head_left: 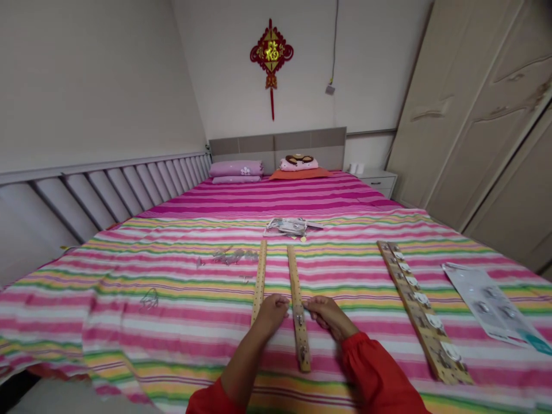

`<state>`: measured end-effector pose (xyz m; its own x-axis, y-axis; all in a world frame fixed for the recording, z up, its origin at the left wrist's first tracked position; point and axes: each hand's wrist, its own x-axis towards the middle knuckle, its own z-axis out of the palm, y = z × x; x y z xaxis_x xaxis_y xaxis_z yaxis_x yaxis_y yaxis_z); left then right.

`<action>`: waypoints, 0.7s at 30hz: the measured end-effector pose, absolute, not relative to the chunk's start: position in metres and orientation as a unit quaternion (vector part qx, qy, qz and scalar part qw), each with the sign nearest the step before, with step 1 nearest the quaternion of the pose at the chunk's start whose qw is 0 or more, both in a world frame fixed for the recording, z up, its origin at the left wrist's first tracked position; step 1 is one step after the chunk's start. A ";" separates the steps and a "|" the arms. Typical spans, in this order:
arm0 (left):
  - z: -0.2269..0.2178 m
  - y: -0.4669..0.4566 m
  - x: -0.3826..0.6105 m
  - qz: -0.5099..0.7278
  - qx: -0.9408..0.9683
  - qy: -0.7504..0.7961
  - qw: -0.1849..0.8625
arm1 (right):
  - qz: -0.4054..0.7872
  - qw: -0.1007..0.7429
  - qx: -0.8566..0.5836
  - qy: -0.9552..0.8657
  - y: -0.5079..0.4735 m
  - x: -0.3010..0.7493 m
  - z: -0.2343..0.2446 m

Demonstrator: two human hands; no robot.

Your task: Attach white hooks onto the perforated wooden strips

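A narrow wooden strip (295,282) with a row of holes lies lengthwise on the striped bedspread between my hands. Two small metal fittings are on its near half. At its left side is my left hand (276,310), fingers closed in a pinch close to the edge. My right hand (330,315) pinches at the opposite side, its fingertips by the strip's edge. What either hand holds, if anything, is too small to make out. Another perforated wooden strip (261,270) lies to the left, its near end partly behind my left hand.
On the right are wooden strips with metal hooks and white discs (420,299), and a clear blister pack (491,305). Small metal parts (230,256) lie left, a plastic bag (287,227) farther back, a clear crumpled piece (150,299) far left. A slatted rail (129,181) borders the bed.
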<state>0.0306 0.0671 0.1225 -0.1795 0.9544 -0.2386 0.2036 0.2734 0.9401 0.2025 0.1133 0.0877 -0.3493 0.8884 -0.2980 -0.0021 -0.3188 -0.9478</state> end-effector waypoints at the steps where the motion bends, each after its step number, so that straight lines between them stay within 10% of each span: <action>1: 0.121 0.067 0.032 0.415 0.458 0.646 0.448 | 0.667 0.334 -0.461 -0.480 0.113 0.203 0.088; 21: 0.093 0.085 0.045 0.395 0.459 0.707 0.366 | 0.638 0.379 -0.456 -0.492 0.113 0.194 0.075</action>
